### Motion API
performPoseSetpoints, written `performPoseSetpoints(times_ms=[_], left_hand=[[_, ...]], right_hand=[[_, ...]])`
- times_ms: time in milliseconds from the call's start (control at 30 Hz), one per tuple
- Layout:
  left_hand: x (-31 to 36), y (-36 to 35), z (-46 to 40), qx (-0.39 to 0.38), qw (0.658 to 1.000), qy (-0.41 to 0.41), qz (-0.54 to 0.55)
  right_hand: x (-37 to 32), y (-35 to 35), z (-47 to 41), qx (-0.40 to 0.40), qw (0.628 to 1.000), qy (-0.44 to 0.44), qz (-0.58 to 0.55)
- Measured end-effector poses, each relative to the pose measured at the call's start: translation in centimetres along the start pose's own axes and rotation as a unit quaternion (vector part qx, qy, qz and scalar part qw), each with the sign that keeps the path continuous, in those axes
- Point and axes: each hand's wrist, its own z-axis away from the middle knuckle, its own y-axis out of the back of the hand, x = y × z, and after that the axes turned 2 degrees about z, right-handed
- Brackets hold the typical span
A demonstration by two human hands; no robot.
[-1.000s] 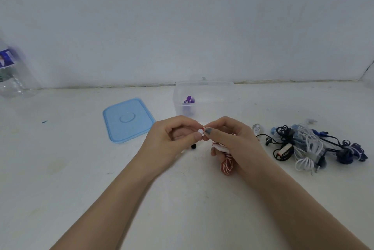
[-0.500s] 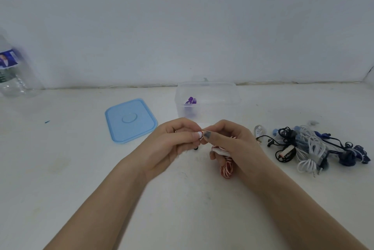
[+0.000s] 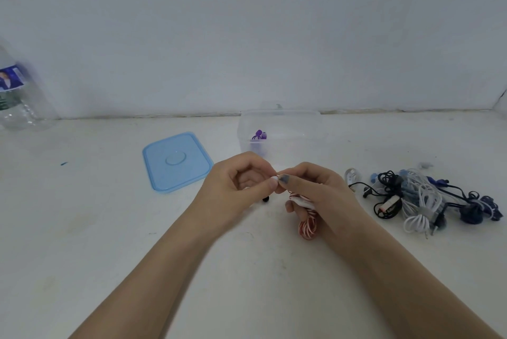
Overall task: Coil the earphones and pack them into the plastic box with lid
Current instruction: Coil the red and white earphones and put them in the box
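A coiled red-and-white earphone cable (image 3: pixel 307 226) hangs from my right hand (image 3: pixel 315 190), which grips the bundle. My left hand (image 3: pixel 238 188) pinches the cable's end right against my right thumb, just above the table. A small black earbud tip (image 3: pixel 265 199) shows under my left hand. The clear plastic box (image 3: pixel 279 133) stands open behind my hands, with a purple earphone (image 3: pixel 259 135) inside. Its blue lid (image 3: pixel 177 161) lies flat to the left of the box.
A pile of several tangled white, black and blue earphones (image 3: pixel 422 199) lies on the table at the right. A clear water bottle (image 3: pixel 16 92) stands at the far left against the wall. The white wall runs along the table's back edge.
Both hands have stayed together at the centre, fingers working the cable end slightly; the camera view shifted a little. Nothing else moved.
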Motion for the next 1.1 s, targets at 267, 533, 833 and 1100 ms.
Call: performPoseSetpoints(times_ms=[267,533,833,1100], left_hand=[[0.1,-0.4,0.5,0.016,0.996,-0.059,-0.070],[0.2,-0.7,0.4,0.031,0.987,-0.093,-0.126],[-0.7,-0.6,0.2,0.059,0.974,-0.160,-0.149],[-1.6,-0.8,0.0,0.060,0.983,-0.146,-0.095]], right_hand=[[0.0,0.3,-0.2,-0.013,0.999,-0.014,-0.046],[0.1,0.0,-0.5,-0.011,0.997,-0.029,-0.076],[0.5,-0.8,-0.3,-0.018,0.987,-0.062,-0.150],[0.7,-1.0,-0.3,0.006,0.982,-0.071,-0.177]])
